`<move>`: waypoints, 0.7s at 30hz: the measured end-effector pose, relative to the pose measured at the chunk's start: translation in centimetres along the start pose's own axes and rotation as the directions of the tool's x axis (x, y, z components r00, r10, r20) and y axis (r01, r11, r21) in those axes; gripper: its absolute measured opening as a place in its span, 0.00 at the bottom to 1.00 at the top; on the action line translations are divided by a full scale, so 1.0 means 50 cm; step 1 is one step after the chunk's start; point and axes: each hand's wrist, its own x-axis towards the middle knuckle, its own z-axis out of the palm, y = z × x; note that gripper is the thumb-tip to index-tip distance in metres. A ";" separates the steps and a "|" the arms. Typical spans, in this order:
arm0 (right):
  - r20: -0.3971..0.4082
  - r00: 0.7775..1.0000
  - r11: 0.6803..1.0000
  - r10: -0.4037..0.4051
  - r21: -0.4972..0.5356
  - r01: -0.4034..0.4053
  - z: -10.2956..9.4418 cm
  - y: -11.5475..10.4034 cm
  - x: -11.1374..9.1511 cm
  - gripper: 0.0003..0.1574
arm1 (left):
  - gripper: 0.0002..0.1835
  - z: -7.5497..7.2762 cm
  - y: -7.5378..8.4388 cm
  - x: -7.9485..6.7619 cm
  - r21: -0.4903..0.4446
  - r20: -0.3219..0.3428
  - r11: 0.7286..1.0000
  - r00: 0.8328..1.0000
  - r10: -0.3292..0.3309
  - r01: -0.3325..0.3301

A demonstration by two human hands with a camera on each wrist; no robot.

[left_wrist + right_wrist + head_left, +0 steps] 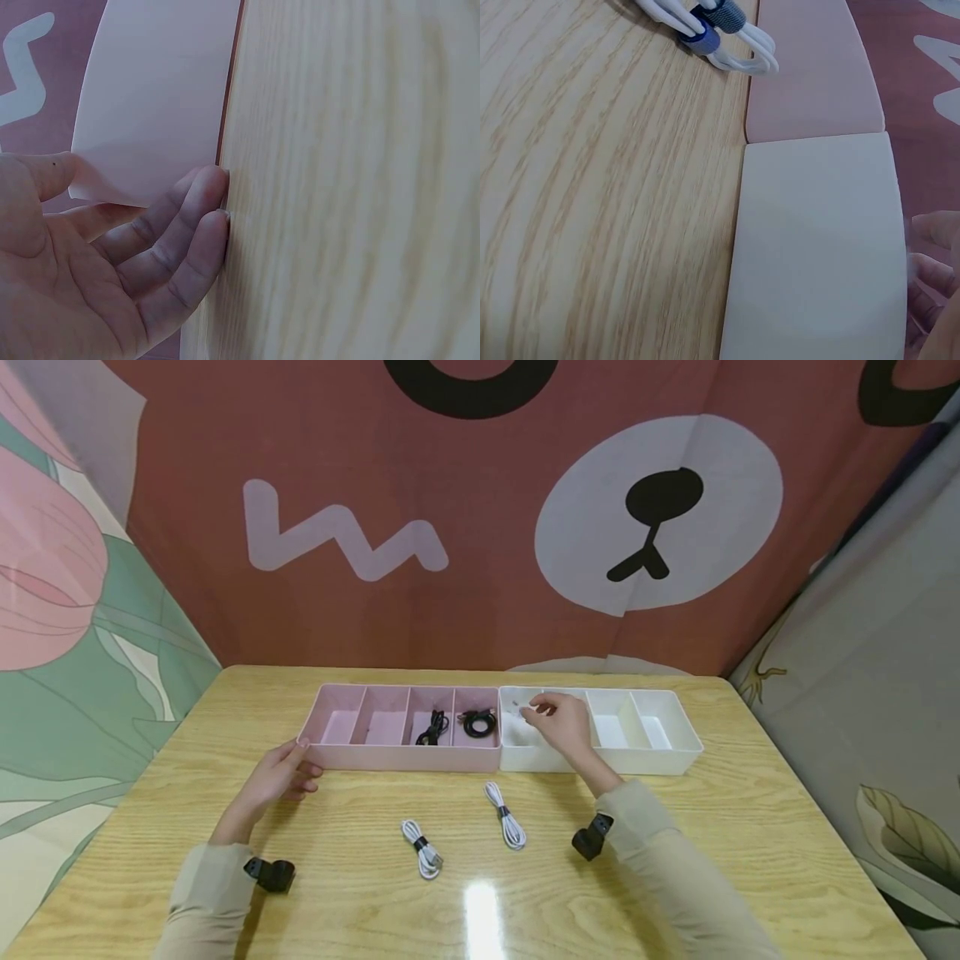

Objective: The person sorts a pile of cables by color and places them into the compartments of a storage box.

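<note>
My left hand (281,774) grips the near left corner of a long pink box (405,758). In the left wrist view its thumb lies at the upper edge, the other fingers bent at the end wall close to the table. My right hand (564,725) reaches over the white box (600,762), its thumb and index fingertips slightly apart above the leftmost compartment. A small pale thing (515,703) shows by those fingertips; I cannot tell what it is. In the right wrist view the box's front wall partly hides the fingers.
One white bundled cable (505,816) and another white cable (422,850) lie on the wooden table (360,910) before the boxes. Black cables (477,723) sit in the pink box's two right compartments. A patterned cloth (480,627) hangs behind.
</note>
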 end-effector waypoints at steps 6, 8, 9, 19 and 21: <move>-0.003 1.000 1.000 -0.008 -0.016 0.008 0.005 -0.002 -0.002 0.13 | 0.32 -0.001 -0.003 0.002 -0.008 0.005 1.000 1.000 -0.005 0.005; -0.004 1.000 1.000 -0.015 -0.014 0.015 0.003 -0.004 -0.004 0.13 | 0.32 -0.002 -0.003 0.003 -0.007 0.006 1.000 1.000 -0.006 0.006; -0.005 1.000 1.000 -0.018 -0.009 0.018 0.002 -0.005 -0.006 0.13 | 0.32 -0.002 -0.003 0.003 -0.007 0.006 1.000 1.000 -0.006 0.006; -0.010 0.999 0.999 -0.035 0.021 0.035 -0.015 -0.021 -0.027 0.13 | 0.32 -0.001 0.000 0.000 -0.001 0.006 1.000 1.000 0.006 -0.006; -0.013 0.999 0.999 -0.036 0.029 0.036 -0.019 -0.023 -0.032 0.13 | 0.32 -0.001 0.000 0.000 0.003 0.006 1.000 1.000 0.006 -0.006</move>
